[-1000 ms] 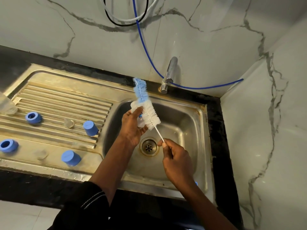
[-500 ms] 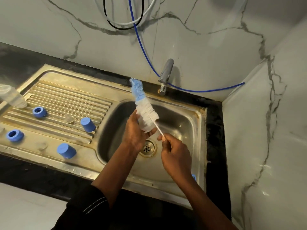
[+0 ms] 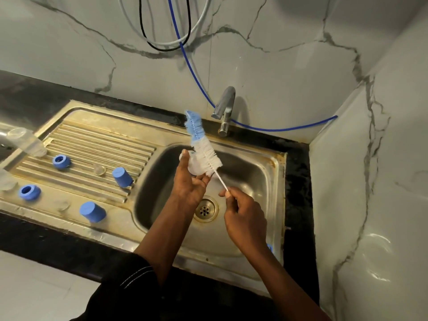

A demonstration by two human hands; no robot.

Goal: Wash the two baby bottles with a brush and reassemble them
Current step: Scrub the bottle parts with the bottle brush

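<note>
We are in the scrubbing step. The left hand (image 3: 188, 185) curls round a small translucent white part (image 3: 193, 167) over the sink basin (image 3: 254, 181). The right hand (image 3: 245, 216) pinches the wire handle of the bottle brush (image 3: 207, 157), whose bristles touch that part. The clear bottles (image 3: 25, 142) lie at the far left of the drainboard (image 3: 104, 144), with blue caps (image 3: 122, 177) and rings (image 3: 61, 161) loose nearby. Next, we judge, the brush needs twisting, then a rinse under the tap (image 3: 224, 105).
</note>
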